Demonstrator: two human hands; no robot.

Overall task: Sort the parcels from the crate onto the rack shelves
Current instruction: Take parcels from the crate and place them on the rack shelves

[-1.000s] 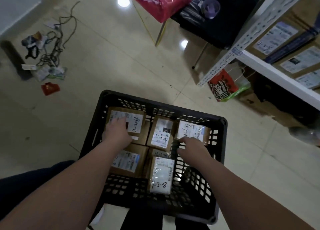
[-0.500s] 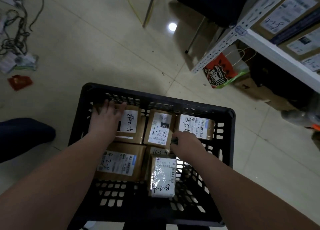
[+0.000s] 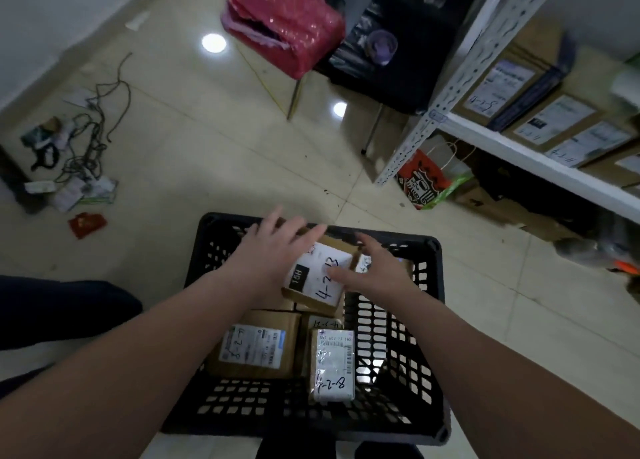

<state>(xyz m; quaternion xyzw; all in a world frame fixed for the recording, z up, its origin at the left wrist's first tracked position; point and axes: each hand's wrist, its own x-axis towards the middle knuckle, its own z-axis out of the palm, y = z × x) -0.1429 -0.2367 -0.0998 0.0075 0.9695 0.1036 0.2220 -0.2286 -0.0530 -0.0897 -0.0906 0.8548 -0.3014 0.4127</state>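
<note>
Head view, parcel (image 3: 320, 280) between left fingers (image 3: 274, 220), right fingers (image 3: 369, 248)

Wearing dark navy trousers, plain cloth; one trouser leg (image 3: 59, 311) showing at left edge, w/ a second dark fold (image 3: 17, 380) lower down, prob. same garment. Leaving both forearms (image 3: 156, 337) bare right up to frame edge. Showing left hand (image 3: 273, 254) & right hand (image 3: 375, 273) bare too, fingers (image 3: 275, 218) incl. Showing two dark shapes (image 3: 298, 450) at bottom edge, poss. shoes or trouser cuffs – too dim & cropped to tell which.
</note>
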